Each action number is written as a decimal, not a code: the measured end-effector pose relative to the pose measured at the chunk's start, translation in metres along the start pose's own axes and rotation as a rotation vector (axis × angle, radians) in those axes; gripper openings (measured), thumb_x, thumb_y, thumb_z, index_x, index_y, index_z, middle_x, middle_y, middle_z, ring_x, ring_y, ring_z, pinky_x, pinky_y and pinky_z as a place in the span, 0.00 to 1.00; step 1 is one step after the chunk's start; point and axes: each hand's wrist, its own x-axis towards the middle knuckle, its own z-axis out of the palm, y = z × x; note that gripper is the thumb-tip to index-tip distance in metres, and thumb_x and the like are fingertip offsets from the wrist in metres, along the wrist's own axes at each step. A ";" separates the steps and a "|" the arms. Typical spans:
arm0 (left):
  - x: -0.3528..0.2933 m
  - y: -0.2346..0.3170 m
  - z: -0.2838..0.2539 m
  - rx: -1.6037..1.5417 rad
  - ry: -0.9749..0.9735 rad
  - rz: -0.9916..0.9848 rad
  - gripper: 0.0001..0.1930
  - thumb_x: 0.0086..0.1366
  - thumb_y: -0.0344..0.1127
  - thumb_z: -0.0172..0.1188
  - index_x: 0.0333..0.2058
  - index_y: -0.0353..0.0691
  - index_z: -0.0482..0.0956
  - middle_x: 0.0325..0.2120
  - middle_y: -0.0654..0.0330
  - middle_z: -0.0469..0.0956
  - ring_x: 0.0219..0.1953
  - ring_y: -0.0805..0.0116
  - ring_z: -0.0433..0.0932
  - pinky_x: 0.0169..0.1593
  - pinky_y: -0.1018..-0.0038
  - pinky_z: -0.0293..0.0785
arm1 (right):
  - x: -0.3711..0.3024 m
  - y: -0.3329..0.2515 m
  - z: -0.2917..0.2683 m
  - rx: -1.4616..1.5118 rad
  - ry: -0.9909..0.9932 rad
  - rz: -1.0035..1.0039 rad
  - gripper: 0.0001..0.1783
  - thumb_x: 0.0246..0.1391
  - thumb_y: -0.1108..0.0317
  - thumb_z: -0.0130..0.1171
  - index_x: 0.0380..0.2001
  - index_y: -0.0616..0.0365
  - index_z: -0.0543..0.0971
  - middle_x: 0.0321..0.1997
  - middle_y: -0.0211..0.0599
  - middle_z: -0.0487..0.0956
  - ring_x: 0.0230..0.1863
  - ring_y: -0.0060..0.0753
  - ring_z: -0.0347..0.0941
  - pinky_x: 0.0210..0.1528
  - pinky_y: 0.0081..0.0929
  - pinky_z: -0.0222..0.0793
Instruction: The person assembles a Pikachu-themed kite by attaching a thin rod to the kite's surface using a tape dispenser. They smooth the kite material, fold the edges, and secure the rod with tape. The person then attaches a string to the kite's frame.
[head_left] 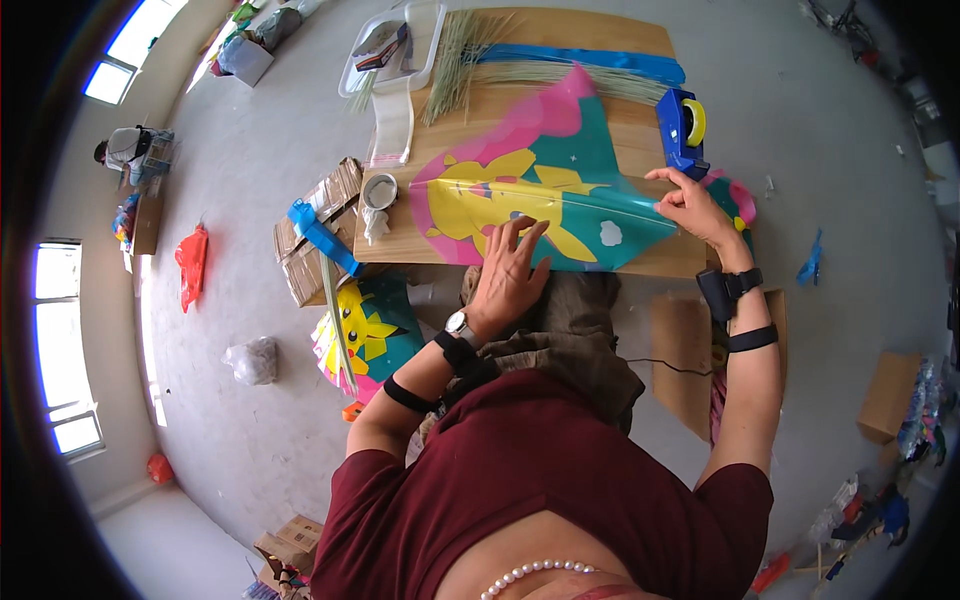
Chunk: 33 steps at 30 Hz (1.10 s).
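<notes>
A thin, glossy plastic sheet (610, 165), shaped like a kite, lies across the wooden table in front of me. It is pink and teal with a yellow cartoon figure, and a pale straight line, a fold or a thin stick, runs along it. My left hand (512, 272) rests over its near edge, fingers spread and holding nothing. At the sheet's right corner my right hand (692, 208) brings thumb and a finger together, with the index finger raised. What lies between the fingertips is too small to make out. Just beyond stands a blue tape dispenser (680, 135) with a yellow roll.
Thin pale sticks (455, 70) and a blue plastic strip (570, 60) lie on the table's (625, 32) far side. A clear bin (432, 30) stands far left. A tape roll (380, 190) sits at the left edge, beside a cardboard box (300, 255). Another printed sheet (385, 330) hangs below.
</notes>
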 end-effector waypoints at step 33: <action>0.065 0.135 -0.116 -0.470 0.782 0.182 0.24 0.51 0.18 0.53 0.49 0.34 0.70 0.41 0.56 0.69 0.44 0.65 0.67 0.52 0.71 0.65 | -0.113 -0.234 0.107 0.238 0.332 -0.740 0.23 0.68 0.78 0.44 0.64 0.65 0.71 0.59 0.43 0.80 0.62 0.28 0.74 0.63 0.25 0.67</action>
